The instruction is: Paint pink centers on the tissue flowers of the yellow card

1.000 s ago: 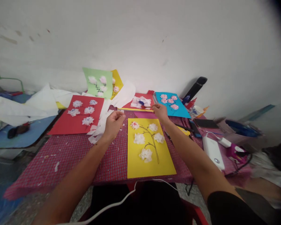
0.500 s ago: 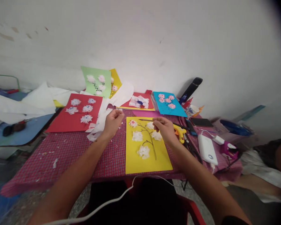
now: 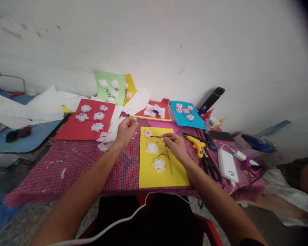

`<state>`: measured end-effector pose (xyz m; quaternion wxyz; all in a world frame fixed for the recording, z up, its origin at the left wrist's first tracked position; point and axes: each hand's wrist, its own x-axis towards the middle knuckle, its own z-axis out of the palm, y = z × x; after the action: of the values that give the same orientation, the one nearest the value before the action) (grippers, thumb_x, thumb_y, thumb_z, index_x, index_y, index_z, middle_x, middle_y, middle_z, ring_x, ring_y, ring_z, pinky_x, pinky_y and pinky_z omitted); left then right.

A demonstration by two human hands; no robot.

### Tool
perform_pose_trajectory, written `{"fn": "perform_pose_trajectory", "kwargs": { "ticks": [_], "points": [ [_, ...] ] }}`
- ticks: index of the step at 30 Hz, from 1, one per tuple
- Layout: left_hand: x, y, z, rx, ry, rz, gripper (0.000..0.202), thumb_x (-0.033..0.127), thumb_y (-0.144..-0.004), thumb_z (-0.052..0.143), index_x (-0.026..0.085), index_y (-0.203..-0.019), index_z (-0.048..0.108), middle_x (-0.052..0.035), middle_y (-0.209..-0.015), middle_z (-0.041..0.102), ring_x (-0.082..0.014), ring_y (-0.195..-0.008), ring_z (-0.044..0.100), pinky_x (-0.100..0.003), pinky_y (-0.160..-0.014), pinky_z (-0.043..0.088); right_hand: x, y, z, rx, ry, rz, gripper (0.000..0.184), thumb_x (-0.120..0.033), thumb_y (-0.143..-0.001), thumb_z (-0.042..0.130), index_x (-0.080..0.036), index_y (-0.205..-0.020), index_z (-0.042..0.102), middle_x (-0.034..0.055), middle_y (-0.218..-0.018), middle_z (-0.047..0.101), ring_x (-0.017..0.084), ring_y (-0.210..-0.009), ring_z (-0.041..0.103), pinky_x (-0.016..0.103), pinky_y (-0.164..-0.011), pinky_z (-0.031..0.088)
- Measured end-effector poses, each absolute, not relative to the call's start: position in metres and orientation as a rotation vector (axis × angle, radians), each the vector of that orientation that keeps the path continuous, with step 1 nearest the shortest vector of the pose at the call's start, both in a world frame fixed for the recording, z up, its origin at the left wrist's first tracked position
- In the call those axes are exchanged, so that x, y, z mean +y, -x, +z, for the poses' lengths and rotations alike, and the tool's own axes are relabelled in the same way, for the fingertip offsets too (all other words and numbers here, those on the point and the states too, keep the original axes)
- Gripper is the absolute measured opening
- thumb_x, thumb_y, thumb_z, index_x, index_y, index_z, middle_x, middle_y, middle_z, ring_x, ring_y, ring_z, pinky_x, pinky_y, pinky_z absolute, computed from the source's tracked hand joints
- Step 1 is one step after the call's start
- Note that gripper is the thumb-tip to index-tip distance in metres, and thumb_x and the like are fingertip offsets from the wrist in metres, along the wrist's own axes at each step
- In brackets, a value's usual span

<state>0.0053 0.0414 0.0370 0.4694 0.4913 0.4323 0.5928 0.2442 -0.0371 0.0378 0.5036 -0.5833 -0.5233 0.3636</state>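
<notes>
My right hand (image 3: 176, 147) is shut on a thin paintbrush (image 3: 157, 137), and its tip touches the top flower (image 3: 147, 134) on a yellow card (image 3: 159, 172). That flower is white tissue with pink marks, and two more white tissue flowers (image 3: 152, 147) sit lower on the card. My right hand hides part of the drawn dark branch. My left hand (image 3: 126, 134) is raised over the card's left edge, fingers pinched on what looks like a tiny scrap of white tissue. Crumpled white tissue (image 3: 110, 135) lies just beside that hand.
A red-checked tablecloth (image 3: 66, 167) covers the table. A yellow glue gun (image 3: 196, 145), black-handled scissors (image 3: 209, 167) and a white power bank (image 3: 228, 170) lie to the right. Red (image 3: 88, 119), blue (image 3: 186, 111) and green (image 3: 109, 87) flower cards lie beyond, against a white wall.
My right hand has come down from above the far red card and moved over the yellow card, with the brush tip now at the top flower. My left hand has barely moved.
</notes>
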Motion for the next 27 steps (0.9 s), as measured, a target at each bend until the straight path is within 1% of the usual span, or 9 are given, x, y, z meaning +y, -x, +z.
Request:
{"fn": "perform_pose_trajectory", "kwargs": {
  "ticks": [8,14,19,24,27],
  "points": [
    [0.0441,-0.0033,0.0309,1.053,-1.227,1.439,0.017,0.032,-0.079,0.074,0.021,-0.088,0.064,0.0076,-0.062,0.052,-0.0088,-0.046,0.044,-0.023,-0.043,0.032,-0.0370,-0.2508,0.0389,-1.252,1.450,0.841,0.029,-0.043,-0.074,0.070,-0.019,-0.091,0.074,0.0010,-0.069,0.069,0.015,-0.056,0.060,0.029,-0.055,0.046],
    [0.0440,-0.0036,0.0308,1.061,-1.238,1.447,0.017,0.032,-0.079,0.074,0.021,-0.088,0.064,0.0072,-0.063,0.054,-0.0088,-0.046,0.044,-0.023,-0.043,0.033,-0.0349,-0.2464,0.0360,-1.275,1.430,0.884,0.028,-0.042,-0.072,0.069,-0.020,-0.089,0.075,-0.0002,-0.066,0.068,0.015,-0.055,0.057,0.029,-0.055,0.045],
    [0.0432,-0.0042,0.0334,1.069,-1.222,1.439,0.017,0.032,-0.080,0.074,0.021,-0.088,0.064,0.0075,-0.063,0.053,-0.0082,-0.045,0.043,-0.023,-0.042,0.032,-0.0325,-0.2481,0.0387,-1.261,1.444,0.867,0.028,-0.043,-0.073,0.070,-0.021,-0.089,0.074,0.0011,-0.072,0.070,0.015,-0.056,0.059,0.030,-0.055,0.046],
    [0.0431,-0.0037,0.0330,1.044,-1.224,1.430,0.018,0.032,-0.079,0.074,0.021,-0.088,0.064,0.0079,-0.062,0.052,-0.0082,-0.045,0.043,-0.023,-0.043,0.032,-0.0361,-0.2493,0.0382,-1.288,1.456,0.867,0.029,-0.044,-0.075,0.069,-0.020,-0.091,0.074,0.0011,-0.071,0.069,0.015,-0.056,0.060,0.029,-0.055,0.046],
    [0.0432,-0.0032,0.0319,1.037,-1.224,1.426,0.017,0.032,-0.080,0.074,0.021,-0.088,0.064,0.0079,-0.062,0.052,-0.0084,-0.045,0.043,-0.023,-0.043,0.032,-0.0370,-0.2480,0.0364,-1.301,1.455,0.885,0.029,-0.044,-0.075,0.068,-0.021,-0.092,0.074,0.0015,-0.075,0.072,0.015,-0.057,0.060,0.029,-0.055,0.047]
  ]
}}
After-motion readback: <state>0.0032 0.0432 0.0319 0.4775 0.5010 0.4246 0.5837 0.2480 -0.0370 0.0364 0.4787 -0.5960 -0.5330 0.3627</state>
